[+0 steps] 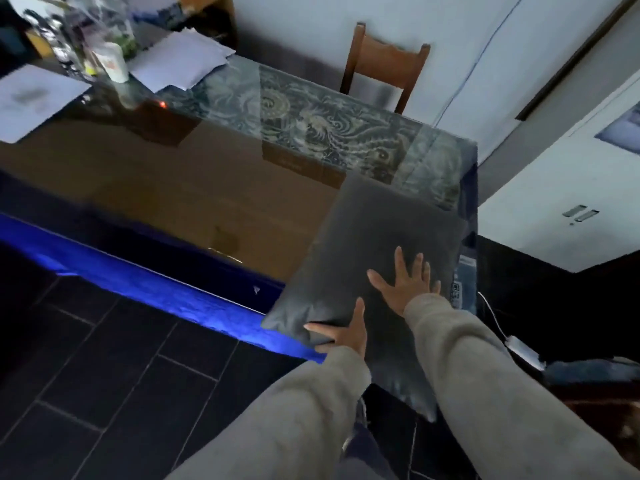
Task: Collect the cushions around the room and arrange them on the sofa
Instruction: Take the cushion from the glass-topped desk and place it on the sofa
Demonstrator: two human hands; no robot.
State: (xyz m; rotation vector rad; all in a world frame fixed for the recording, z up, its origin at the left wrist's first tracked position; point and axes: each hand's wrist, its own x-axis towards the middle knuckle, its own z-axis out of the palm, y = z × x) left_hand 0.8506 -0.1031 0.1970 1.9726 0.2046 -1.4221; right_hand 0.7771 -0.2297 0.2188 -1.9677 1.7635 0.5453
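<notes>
A dark grey cushion (374, 237) lies on the near right corner of a glass-topped table (173, 188), hanging over the table's front edge. My left hand (343, 332) grips the cushion's near left edge, thumb on top and fingers curled under. My right hand (407, 282) lies flat on top of the cushion with its fingers spread. Both arms wear grey sleeves. No sofa is in view.
A wooden chair (384, 67) stands against the wall behind the table. Papers (183, 60), bottles and clutter (100, 46) fill the table's far left. A patterned cloth (329, 123) covers the right part. A white cable and adapter (523, 351) hang at the right. Dark floor tiles (104, 375) lie below.
</notes>
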